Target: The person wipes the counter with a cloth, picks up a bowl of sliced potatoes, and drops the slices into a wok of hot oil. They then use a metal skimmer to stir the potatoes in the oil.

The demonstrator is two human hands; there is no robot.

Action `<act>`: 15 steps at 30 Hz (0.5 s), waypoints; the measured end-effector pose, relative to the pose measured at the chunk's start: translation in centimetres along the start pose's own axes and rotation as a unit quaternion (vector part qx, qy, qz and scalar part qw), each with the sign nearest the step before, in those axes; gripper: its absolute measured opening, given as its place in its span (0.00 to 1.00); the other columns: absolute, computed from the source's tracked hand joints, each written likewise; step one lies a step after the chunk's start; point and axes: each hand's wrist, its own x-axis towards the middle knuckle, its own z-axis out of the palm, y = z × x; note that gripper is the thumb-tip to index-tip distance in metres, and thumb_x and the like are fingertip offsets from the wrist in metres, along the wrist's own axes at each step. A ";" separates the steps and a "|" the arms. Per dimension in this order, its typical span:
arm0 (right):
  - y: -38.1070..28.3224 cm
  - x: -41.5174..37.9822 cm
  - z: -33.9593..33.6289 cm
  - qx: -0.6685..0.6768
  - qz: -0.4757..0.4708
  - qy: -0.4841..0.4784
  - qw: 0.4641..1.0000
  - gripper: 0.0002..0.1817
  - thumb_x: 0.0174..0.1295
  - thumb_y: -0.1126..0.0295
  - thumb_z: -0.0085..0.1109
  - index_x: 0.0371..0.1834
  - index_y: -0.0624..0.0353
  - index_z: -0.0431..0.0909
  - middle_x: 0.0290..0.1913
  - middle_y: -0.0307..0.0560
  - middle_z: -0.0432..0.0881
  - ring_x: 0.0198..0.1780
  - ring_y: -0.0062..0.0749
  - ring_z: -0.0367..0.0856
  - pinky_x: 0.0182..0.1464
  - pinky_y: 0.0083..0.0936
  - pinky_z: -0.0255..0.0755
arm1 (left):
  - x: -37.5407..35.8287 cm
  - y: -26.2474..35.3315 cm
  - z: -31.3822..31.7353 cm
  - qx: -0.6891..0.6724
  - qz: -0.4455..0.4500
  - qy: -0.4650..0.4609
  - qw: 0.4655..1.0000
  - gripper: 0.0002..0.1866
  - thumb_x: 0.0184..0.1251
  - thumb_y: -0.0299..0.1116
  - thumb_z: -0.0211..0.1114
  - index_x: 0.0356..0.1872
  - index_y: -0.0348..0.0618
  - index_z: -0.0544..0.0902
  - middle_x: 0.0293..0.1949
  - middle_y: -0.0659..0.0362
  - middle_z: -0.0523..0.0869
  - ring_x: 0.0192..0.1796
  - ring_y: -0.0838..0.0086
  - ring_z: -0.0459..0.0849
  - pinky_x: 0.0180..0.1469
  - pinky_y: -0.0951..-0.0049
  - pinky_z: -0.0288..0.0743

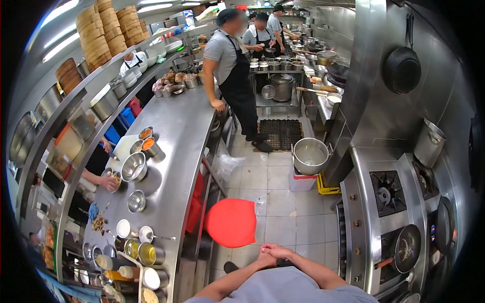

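Observation:
My left hand (266, 258) and my right hand (277, 249) are folded together in front of my waist, low in the head view. Their fingers are closed against each other, and no object shows in either. Some fingers are hidden by the overlap. Just ahead of them is a red stool seat (231, 222), which neither hand touches. A dark shoe (231, 266) shows on the floor at lower left.
A long steel counter (177, 131) on my left carries a mixing bowl (134, 167) and sauce containers. Across it, someone's hand (109, 180) works. On the right, a wok (407, 248) sits on the stove. Ahead are a big pot (310, 155) and an aproned person (235, 76).

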 end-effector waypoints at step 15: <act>0.0 -0.3 0.7 -0.084 -0.044 0.038 0.995 0.15 0.67 0.63 0.46 0.46 0.62 0.76 0.42 0.45 0.81 0.46 0.32 0.77 0.53 0.28 0.68 | 0.6 -1.4 3.0 -0.066 -0.075 -0.025 0.995 0.17 0.45 0.40 0.64 0.36 0.43 0.82 0.38 0.49 0.83 0.43 0.55 0.81 0.45 0.55 0.73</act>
